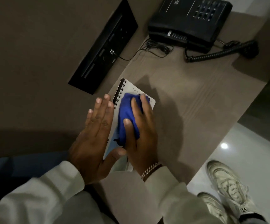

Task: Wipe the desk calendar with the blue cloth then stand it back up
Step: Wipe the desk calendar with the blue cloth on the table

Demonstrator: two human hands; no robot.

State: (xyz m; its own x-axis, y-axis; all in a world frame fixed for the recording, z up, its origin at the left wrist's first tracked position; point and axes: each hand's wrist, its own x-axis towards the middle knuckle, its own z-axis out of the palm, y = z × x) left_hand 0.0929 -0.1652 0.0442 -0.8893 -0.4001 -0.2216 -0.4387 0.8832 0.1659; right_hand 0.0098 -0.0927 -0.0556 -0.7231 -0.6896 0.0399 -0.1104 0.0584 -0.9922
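The white desk calendar [128, 87] lies flat on the brown desk [195, 97], its black spiral binding along the left edge. A bunched blue cloth [126, 110] rests on the calendar page. My right hand [140, 126] presses down on the cloth, fingers spread over it and thumb against its near side. My left hand [93, 135] lies flat with fingers together on the calendar's left edge, its thumb resting on the near corner of the page. Most of the calendar is hidden under the cloth and both hands.
A black desk phone [189, 21] with a coiled cord [220, 52] sits at the far end of the desk. A black socket panel [105, 44] is set in the wall to the left, with a thin cable running to the phone. The desk's right edge drops to a white floor with two pale shoes [228, 191].
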